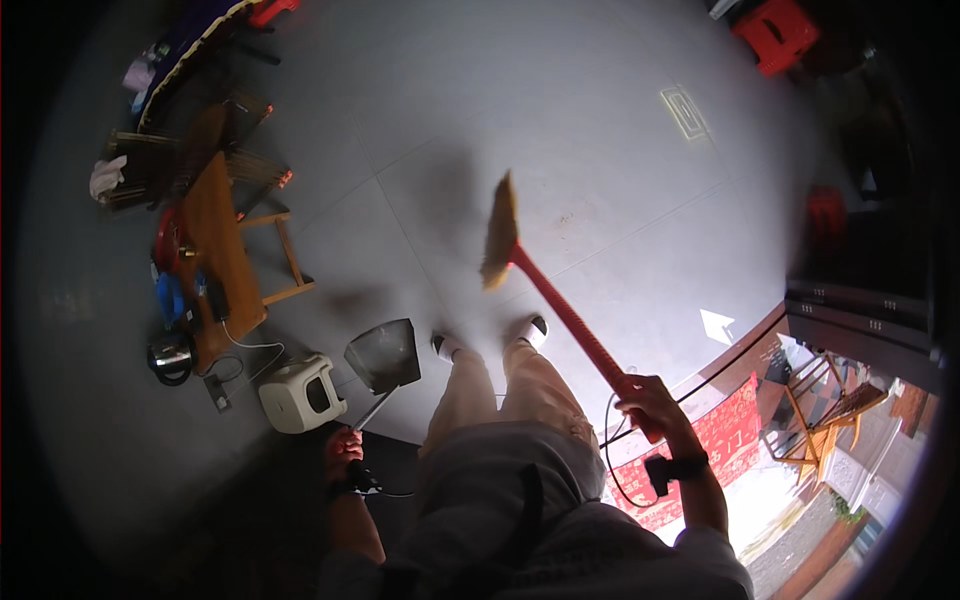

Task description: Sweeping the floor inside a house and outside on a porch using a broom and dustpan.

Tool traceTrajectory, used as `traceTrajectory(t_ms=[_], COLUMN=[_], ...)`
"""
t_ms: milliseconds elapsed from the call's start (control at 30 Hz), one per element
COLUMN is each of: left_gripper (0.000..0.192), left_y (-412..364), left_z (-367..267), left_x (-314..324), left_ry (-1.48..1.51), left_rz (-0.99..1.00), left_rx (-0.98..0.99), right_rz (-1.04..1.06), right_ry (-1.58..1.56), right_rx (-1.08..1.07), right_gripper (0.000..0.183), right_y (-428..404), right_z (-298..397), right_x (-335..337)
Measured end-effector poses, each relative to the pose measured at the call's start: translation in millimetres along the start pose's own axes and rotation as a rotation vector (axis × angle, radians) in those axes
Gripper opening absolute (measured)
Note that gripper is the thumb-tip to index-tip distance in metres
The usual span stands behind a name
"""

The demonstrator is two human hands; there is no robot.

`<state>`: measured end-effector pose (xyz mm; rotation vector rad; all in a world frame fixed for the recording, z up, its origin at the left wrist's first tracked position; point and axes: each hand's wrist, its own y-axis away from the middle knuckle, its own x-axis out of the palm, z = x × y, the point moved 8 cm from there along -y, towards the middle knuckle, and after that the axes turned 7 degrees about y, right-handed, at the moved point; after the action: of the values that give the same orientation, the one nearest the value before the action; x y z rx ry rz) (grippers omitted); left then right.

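Observation:
My right hand (643, 401) grips the red handle of a broom (570, 315), whose tan bristle head (501, 229) points away in front of my feet. The bristles look slightly blurred, and whether they touch the floor I cannot tell. In my left hand (346, 445) is the pale handle of a dustpan (384, 356). Its grey pan is beside my left foot and near a plastic stool; specks mark its inside. A small scatter of brown debris (565, 220) lies on the grey floor to the right of the broom head.
A white plastic stool (300, 397) stands left of the dustpan. Beyond it are a wooden bench (225, 255) and an electric kettle (171, 358), with a cable hanging down. A red mat (720, 435) lies at the doorway on the right, near a wooden chair (821, 420). A red stool (776, 34) stands far right.

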<state>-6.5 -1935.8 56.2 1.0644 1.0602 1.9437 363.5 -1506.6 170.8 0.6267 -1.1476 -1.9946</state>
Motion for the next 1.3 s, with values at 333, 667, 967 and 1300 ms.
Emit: traceTrajectory(t_ms=[333, 667, 967, 1300], left_gripper=[0.014, 0.009, 0.006, 0.021], left_y=[-3, -29, -30, -34], left_z=[29, 2, 0, -61], left_x=[39, 22, 34, 34], left_ry=[-0.033, -0.058, 0.030, 0.055], left_rz=[0.072, -0.048, 0.067, -0.086], left_rx=[-0.204, 0.153, 0.065, -0.146], right_rz=[0.215, -0.161, 0.023, 0.369], right_ry=[-0.112, 0.011, -0.125, 0.008], right_rx=[-0.031, 0.018, 0.015, -0.099], right_gripper=[0.026, 0.017, 0.025, 0.016], right_y=[-163, -68, -47, -228], right_z=[6, 3, 43, 152], right_x=[29, -91, -4, 199])
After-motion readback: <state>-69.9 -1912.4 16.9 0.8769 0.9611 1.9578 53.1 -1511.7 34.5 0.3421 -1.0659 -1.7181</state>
